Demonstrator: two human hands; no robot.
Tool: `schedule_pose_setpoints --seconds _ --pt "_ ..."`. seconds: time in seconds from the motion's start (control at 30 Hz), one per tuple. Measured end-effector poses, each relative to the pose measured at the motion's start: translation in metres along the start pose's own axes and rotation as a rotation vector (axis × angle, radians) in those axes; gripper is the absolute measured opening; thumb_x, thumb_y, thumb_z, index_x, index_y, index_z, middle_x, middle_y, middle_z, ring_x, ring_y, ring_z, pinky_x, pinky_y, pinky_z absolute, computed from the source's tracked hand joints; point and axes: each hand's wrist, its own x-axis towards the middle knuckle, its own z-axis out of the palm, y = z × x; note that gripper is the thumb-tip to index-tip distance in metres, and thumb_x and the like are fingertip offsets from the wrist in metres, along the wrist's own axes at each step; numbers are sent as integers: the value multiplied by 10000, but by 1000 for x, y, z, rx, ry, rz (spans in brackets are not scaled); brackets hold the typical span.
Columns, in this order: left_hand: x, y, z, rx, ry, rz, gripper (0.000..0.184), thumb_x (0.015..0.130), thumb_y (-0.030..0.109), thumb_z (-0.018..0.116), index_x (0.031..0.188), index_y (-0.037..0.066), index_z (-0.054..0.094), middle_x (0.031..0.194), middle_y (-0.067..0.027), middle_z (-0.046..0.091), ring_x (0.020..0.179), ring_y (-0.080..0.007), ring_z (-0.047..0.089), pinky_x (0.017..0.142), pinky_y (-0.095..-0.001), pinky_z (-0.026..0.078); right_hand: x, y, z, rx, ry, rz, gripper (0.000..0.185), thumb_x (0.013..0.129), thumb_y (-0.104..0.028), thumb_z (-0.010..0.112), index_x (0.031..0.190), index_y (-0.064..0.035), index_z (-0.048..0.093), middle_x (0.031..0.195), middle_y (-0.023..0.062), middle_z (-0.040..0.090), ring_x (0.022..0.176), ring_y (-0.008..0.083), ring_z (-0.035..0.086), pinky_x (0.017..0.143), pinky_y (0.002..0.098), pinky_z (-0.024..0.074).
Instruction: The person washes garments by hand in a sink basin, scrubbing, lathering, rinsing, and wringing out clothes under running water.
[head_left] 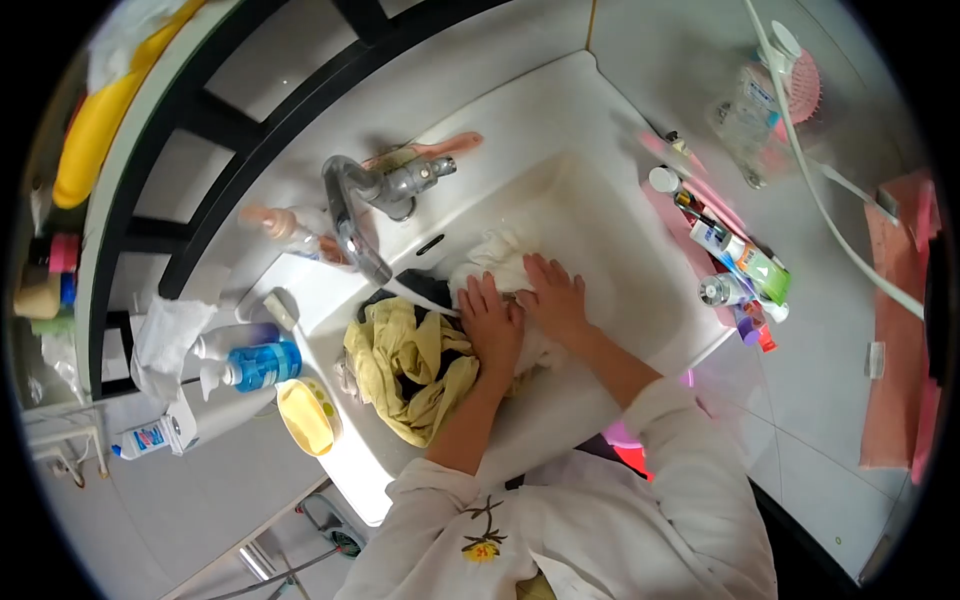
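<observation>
Toward the near left of a white sink, a crumpled yellow cloth lies bunched beside the left hand. That hand and the right hand rest with fingers outstretched on a white cloth in the sink; beyond, a metal faucet pours water toward the left hand.

White top — loose, creased sleeves — yellow flower with dark stem on front.
</observation>
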Motion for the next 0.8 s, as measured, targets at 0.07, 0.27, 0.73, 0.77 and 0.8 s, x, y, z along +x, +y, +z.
schedule_pose_setpoints --seconds 0.07,0.27,0.73,0.77,0.8 --pt "10 -7 13 -66 32 29 525 781 182 590 1253 7 442 1280 -226 421 1139 -444 404 933 -484 382 15 4 5 32 -35 -44 431 777 -269 615 1176 -137 515 1128 67 555 1015 277 535 858 537 396" --pt "47 -31 42 -67 -20 6 309 790 192 574 1042 25 514 1040 -187 511 899 -403 526 709 -490 463 70 21 31 4 -264 -158 277 755 -264 622 986 -118 576 960 119 644 809 292 623 719 459 481" --pt "46 -46 28 -269 30 -29 301 824 248 590 1062 62 591 1028 -163 540 956 -341 537 794 -434 475 73 9 -25 311 -589 202 596 795 -410 593 1298 -116 467 1195 153 548 1095 292 537 913 368 424" --pt "44 -50 26 -368 -8 -159 336 811 253 609 1084 58 587 1043 -169 536 978 -346 528 826 -421 462 64 12 -32 309 -596 212 648 801 -417 597 1354 -129 422 1252 158 515 1140 292 512 940 362 409" --pt "37 -51 20 -468 -48 -291 373 798 259 628 1105 53 582 1058 -175 533 1000 -350 520 858 -409 449 54 17 -36 307 -606 182 664 806 -412 602 1372 -134 393 1269 166 499 1150 304 502 949 367 403"
